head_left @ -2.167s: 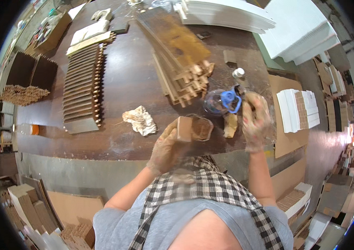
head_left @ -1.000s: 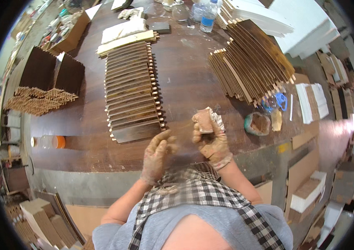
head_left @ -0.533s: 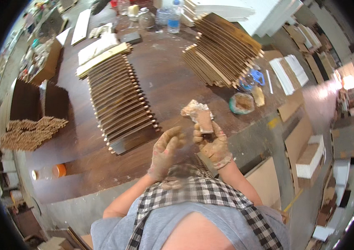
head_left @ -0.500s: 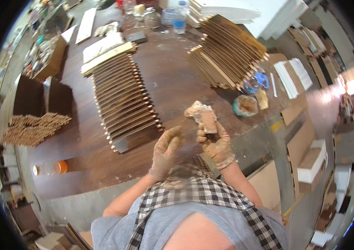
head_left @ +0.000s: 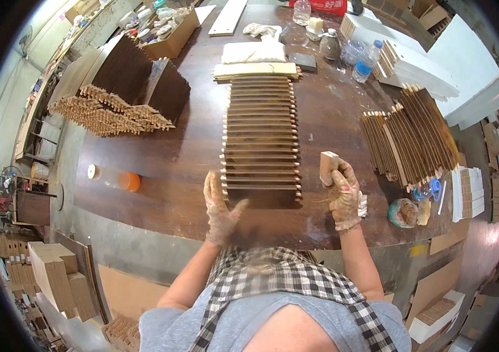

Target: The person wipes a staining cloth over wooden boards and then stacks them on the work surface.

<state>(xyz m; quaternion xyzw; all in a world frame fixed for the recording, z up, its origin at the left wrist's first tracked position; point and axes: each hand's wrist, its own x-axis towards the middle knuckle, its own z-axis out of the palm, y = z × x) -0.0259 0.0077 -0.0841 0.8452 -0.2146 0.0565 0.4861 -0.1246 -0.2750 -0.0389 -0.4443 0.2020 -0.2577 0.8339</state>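
Both my hands wear stained, pale work gloves. My left hand (head_left: pixel 221 210) is open, thumb spread from its upright fingers, beside the near left corner of a row of dark brown wooden strips (head_left: pixel 260 141). These strips stand packed side by side, their pale ends jutting out along both sides. In my right hand (head_left: pixel 345 196) is a small brown rectangular block (head_left: pixel 328 168) with a pale end face, gripped between thumb and fingers above the table, right of the row. A crumpled whitish thing (head_left: pixel 362 205) shows partly behind the right hand.
A big stack of dark boards (head_left: pixel 120 88) stands at left, a leaning bundle of strips (head_left: pixel 408 138) at right. Nearby are a clear jar with an orange lid (head_left: pixel 129 181), an open tub (head_left: pixel 403 213) and a water bottle (head_left: pixel 367 61). The table's edge (head_left: pixel 161 232) runs before me.
The view has swung, bringing the row in front of me. My right hand has carried the block away from the crumpled thing. My left hand has spread beside the row's near end.
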